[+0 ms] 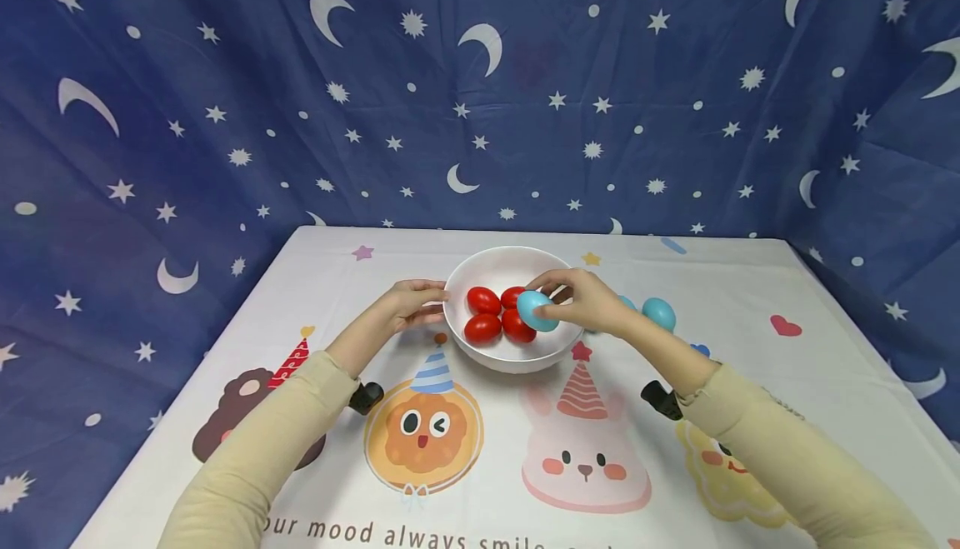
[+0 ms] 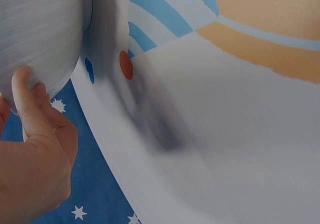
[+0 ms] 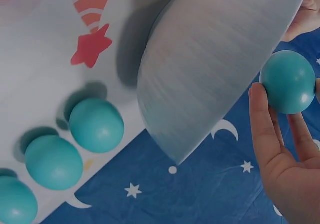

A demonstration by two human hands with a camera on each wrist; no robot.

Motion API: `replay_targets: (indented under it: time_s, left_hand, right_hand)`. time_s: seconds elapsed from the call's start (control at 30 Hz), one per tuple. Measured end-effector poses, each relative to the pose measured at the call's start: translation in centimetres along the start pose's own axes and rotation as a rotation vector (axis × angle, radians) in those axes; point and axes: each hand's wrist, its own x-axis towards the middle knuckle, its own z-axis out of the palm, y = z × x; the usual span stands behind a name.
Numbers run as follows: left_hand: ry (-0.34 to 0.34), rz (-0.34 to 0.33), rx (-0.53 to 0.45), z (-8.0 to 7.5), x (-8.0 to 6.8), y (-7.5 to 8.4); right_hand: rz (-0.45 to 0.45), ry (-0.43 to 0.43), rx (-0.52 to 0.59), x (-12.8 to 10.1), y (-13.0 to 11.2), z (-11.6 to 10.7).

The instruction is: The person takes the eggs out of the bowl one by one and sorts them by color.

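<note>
The right hand (image 1: 592,303) is pinching a blue egg (image 1: 537,311) between thumb and fingertips, holding it over the white bowl (image 1: 495,264) at about the 3 o'clock part of the rim. In the head view the egg's long axis is lying roughly level, running from 9 to 3 o'clock, though the fingers are covering its right end, so which end is the narrow one cannot be told. In the right wrist view the same egg (image 3: 289,82) is looking almost round, with one finger lying along its left side.

The left hand (image 1: 411,303) is resting against the bowl's outer wall at 9 o'clock, its fingers (image 2: 26,101) gently curved and pressing on the wall; the left wrist view is blurred and is showing only part of the hand.

Four red eggs (image 1: 483,301) are lying in the bowl; the one at the back right is partly hidden behind the blue egg. More blue eggs (image 1: 658,312) are sitting on the desk (image 1: 750,341) at 3 o'clock of the bowl, mostly hidden behind the right hand in the head view; the right wrist view is showing three in a row (image 3: 96,125), the last one cut off by the frame edge
</note>
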Motion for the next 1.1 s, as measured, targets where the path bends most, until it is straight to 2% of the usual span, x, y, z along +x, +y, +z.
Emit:
replay_targets:
  time_s: [0.83,1.1]
  left_hand:
    - [-0.009,0.008,0.008,-0.2,0.3,-0.2]
    - [-0.015,0.006,0.015,-0.1,0.1,-0.1]
  right_hand:
    - [0.073,0.103,-0.034,-4.2,1.7,-4.1]
    - [0.143,0.149,-0.066,-5.8,3.1,-6.0]
